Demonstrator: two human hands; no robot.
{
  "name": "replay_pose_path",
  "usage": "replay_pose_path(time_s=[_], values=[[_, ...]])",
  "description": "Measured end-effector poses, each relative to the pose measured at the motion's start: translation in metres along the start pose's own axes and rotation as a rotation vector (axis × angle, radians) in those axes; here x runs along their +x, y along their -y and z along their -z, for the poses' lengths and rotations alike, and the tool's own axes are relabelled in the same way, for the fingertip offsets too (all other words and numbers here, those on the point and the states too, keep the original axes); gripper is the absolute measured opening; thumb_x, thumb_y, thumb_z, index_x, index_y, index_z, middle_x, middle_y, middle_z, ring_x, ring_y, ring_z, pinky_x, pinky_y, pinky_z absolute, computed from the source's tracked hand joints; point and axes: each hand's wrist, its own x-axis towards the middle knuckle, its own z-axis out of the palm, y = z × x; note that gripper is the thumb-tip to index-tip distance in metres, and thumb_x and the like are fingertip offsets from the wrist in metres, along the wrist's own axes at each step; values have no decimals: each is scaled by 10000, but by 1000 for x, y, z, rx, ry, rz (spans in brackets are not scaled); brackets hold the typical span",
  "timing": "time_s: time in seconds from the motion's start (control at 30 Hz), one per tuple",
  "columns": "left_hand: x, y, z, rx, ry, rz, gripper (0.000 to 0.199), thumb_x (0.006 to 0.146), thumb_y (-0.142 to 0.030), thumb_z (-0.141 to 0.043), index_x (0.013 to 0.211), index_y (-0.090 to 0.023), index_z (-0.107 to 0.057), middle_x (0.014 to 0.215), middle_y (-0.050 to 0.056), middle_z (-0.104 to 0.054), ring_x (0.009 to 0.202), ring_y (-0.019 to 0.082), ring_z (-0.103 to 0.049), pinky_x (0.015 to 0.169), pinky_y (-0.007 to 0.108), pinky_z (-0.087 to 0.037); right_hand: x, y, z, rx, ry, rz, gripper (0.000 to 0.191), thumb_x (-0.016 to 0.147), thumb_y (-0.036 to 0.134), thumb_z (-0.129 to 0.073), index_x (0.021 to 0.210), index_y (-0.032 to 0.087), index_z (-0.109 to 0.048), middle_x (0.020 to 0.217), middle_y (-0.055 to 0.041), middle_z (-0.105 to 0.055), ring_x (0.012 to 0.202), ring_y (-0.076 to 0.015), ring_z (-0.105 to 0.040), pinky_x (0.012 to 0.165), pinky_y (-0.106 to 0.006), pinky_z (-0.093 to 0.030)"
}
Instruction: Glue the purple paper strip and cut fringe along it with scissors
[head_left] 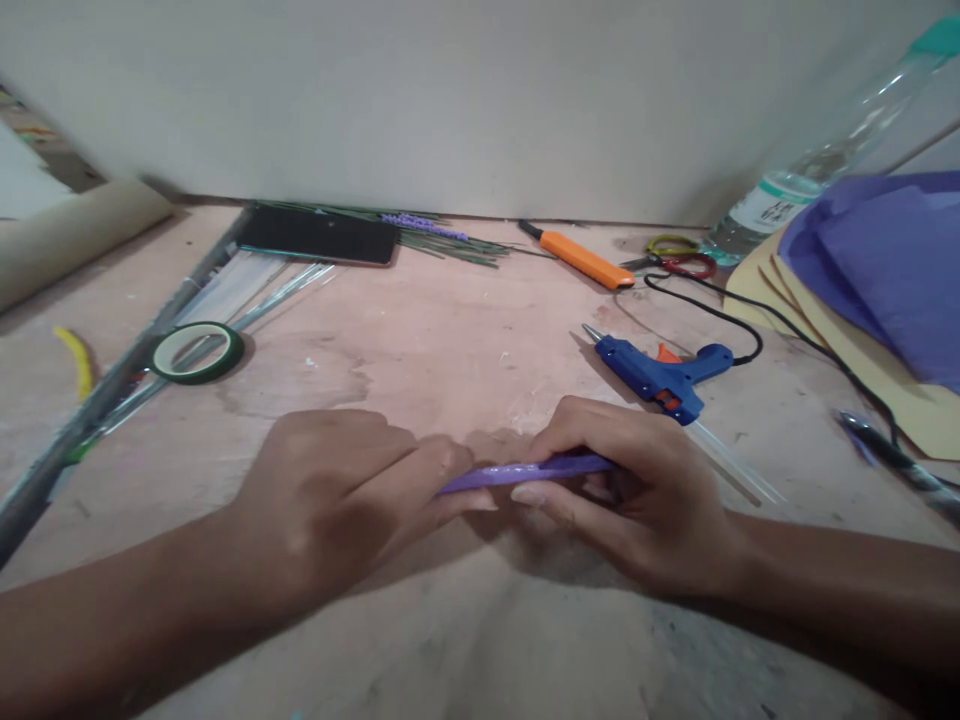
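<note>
A narrow purple strip [499, 476], with a shiny line along its upper side, is held level between my two hands just over the table. My left hand [337, 500] pinches its left end between thumb and fingers. At the other end, the thumb and fingers of my right hand [630, 480] are closed on it. Both ends of the strip disappear into the hands. Beyond my right hand lies a blue glue gun [652, 372] on its side, its nozzle pointing to the upper left. Clear glue sticks [731, 462] lie beside it.
Green tape [199, 352] and clear sticks [285, 295] lie left, below a black phone [319, 235]. An orange cutter [585, 260], scissors [679, 258] and a bottle [810, 190] stand or lie along the back. Purple sheets [892, 270] are at right, near a pen [892, 455] and black cord [810, 335].
</note>
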Motion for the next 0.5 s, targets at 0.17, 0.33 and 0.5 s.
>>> replay_pose_path(time_s=[0.17, 0.33, 0.5], values=[[-3, -1, -4, -31, -38, 11, 587, 1227, -444, -446, 735, -233, -687, 559, -10, -601, 497, 178, -537, 525, 382, -338, -1, -3, 0, 3, -10, 30, 68, 1023, 191, -817, 978, 184, -767, 764, 19, -695, 599, -93, -576, 539, -238, -403], [-5, -1, -4, -63, -44, -9, 558, 1222, -435, -471, 735, -231, -653, 557, -28, -510, 507, 162, -491, 529, 380, -275, -2, -3, 0, 27, -18, 61, 71, 1025, 183, -812, 992, 200, -752, 765, 20, -700, 596, -101, -588, 540, -240, -435], [-5, 2, 0, -129, 7, -24, 462, 1223, -364, -467, 856, -220, -707, 608, -40, -544, 547, 152, -540, 546, 336, -329, -2, -2, -1, 72, -54, 126, 92, 1027, 151, -807, 1030, 211, -738, 772, 22, -712, 580, -106, -578, 521, -243, -445]])
